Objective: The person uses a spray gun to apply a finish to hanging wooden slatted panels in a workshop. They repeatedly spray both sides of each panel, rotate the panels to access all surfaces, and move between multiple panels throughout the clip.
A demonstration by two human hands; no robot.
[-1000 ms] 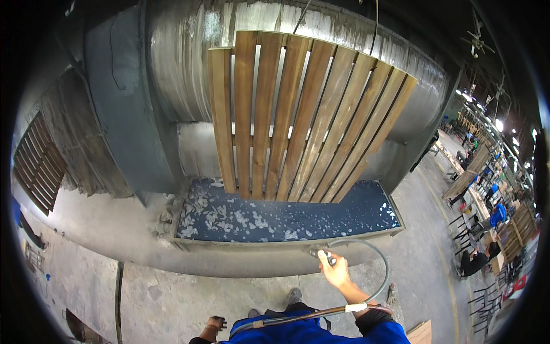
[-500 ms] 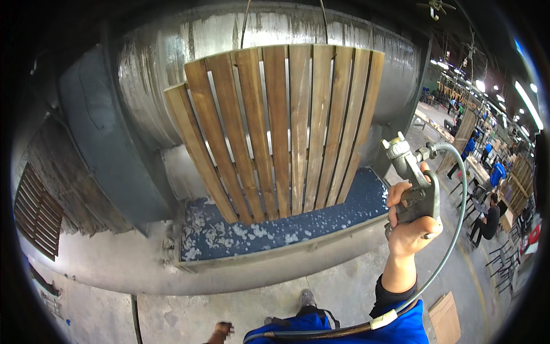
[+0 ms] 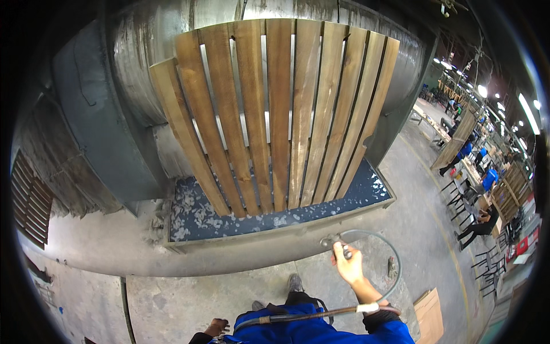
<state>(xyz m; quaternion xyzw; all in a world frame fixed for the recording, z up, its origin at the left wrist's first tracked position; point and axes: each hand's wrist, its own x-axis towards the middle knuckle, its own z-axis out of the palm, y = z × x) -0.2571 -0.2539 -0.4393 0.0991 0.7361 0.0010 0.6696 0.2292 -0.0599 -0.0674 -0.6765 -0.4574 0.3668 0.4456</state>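
Note:
A slatted wooden panel (image 3: pixel 279 114) with long brown boards hangs from thin wires in front of me. Low and right of it, my right hand (image 3: pixel 349 266) is closed around a metal spray gun (image 3: pixel 331 241). The fingers hide much of the gun's body. From the gun a grey hose (image 3: pixel 395 258) loops right and runs back past my forearm to a brownish length across my waist. My left hand (image 3: pixel 216 327) hangs low beside my body, away from the panel; its fingers are too small and dark to make out.
Beneath the panel lies a long trough (image 3: pixel 275 232) of dark blue liquid with pale flecks. Behind stands a wet, curved metal wall (image 3: pixel 149 69). Another slatted panel (image 3: pixel 31 200) is at far left. Flat cardboard (image 3: pixel 428 318) lies on the floor; people work at tables far right.
My right hand has lowered and moved left with the spray gun, from beside the panel to below the trough's front edge. The panel appears larger and nearer. My left hand stays low.

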